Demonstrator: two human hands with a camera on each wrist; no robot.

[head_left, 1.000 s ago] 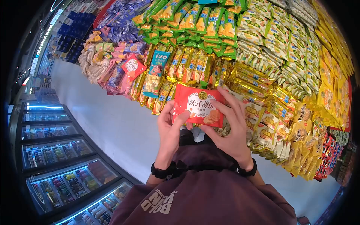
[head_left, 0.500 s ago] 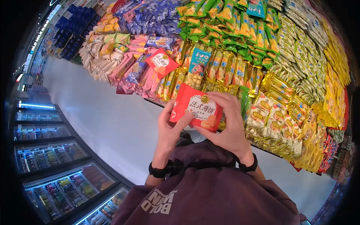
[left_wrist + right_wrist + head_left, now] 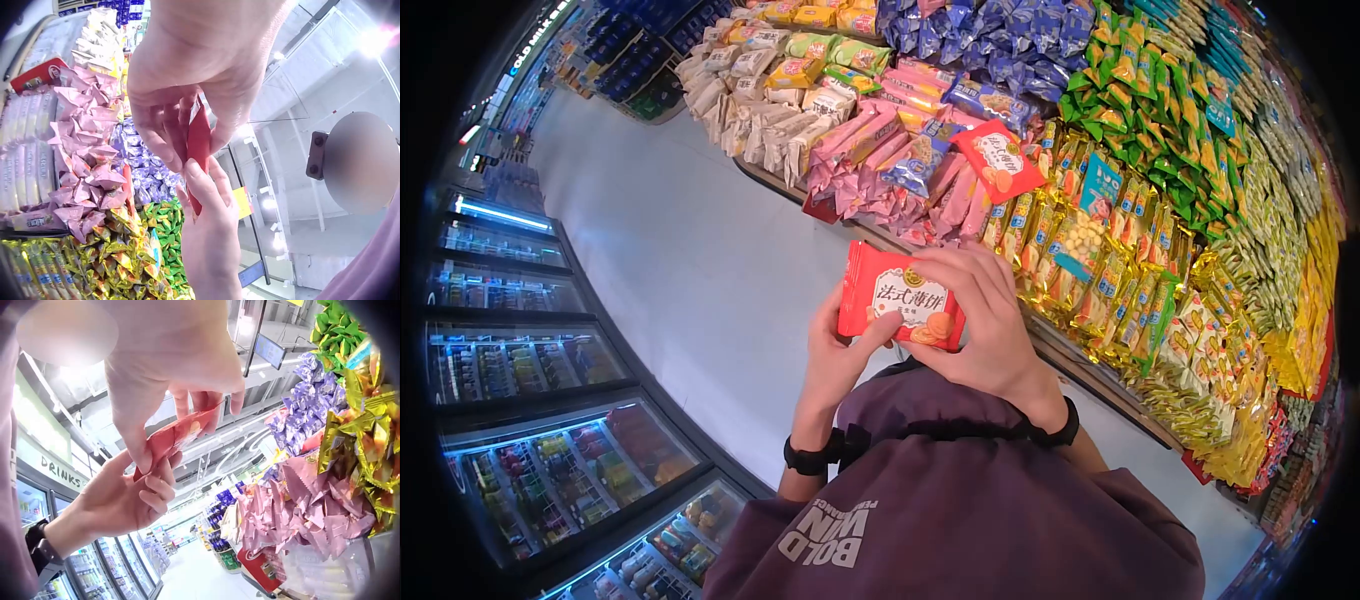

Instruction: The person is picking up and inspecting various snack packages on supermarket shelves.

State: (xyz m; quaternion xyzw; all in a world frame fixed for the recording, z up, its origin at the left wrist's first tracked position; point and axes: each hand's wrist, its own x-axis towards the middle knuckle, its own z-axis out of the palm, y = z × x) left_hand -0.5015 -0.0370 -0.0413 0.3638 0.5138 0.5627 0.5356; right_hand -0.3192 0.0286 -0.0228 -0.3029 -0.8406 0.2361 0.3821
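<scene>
A red packet with a white label is held up in front of the body, its printed face toward the head camera. The left hand pinches its left side, thumb across the front. Around the right edge curl fingers of the right hand, with the thumb at the lower edge. Seen edge-on, the red packet lies between the left hand and the right hand in the left wrist view. In the right wrist view, both hands grip the packet. Another red packet lies on the pink packets.
A long display holds heaps of pink packets, blue packets, green packets and gold packets. On it lies a teal ivo bag. Lit glass-door coolers stand at the left, beyond the pale floor.
The display has shifted right in the head view, bringing more pink and white packets into sight. Both hands still hold the red packet, now slightly farther left in view.
</scene>
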